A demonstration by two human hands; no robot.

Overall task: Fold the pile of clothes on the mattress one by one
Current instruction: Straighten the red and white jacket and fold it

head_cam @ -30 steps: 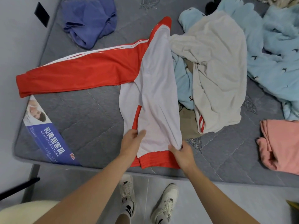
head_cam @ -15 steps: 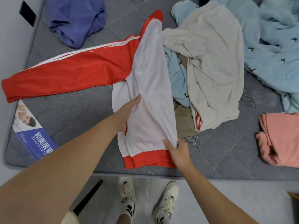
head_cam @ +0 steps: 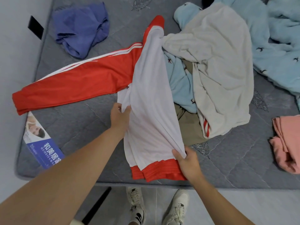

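Red-white jacket spread on grey mattress, lining up. Left edge pinched by left hand, lower right edge gripped by right hand. Jacket's right side hidden under cream garment.

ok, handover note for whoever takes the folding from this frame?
Left hand: pinches the left edge of the jacket mid-body.
Right hand: pinches the jacket's right edge near the red hem.
Jacket lies inside out on the mattress, body partly folded, red sleeve spread out to the left.
Done: nothing plainly folded; the blue garment and the pink garment lie bunched.
Left: fold in the sleeve, finish the jacket, then the pile on the right: cream top, light blue fleece, tan piece underneath.
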